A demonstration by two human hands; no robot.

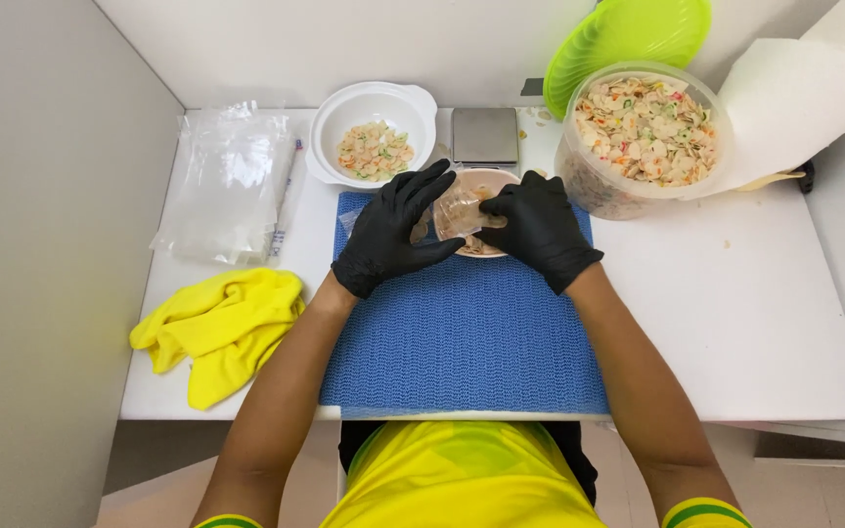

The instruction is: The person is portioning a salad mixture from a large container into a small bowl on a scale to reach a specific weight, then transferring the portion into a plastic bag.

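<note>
A white bowl (372,132) with some mixed pasta stands at the back of the white table (735,313), just left of a small grey scale (485,135). A stack of clear plastic bags (227,181) lies far left, above a crumpled yellow cloth (217,328). A green lid (628,39) leans against the wall, beside a paper towel roll (814,83).

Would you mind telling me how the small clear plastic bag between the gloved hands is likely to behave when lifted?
The clear plastic bag looks thin and crinkled, so it is probably floppy and light. Held by the left hand and right hand over the small bowl, it may slip against the smooth gloves.
</note>
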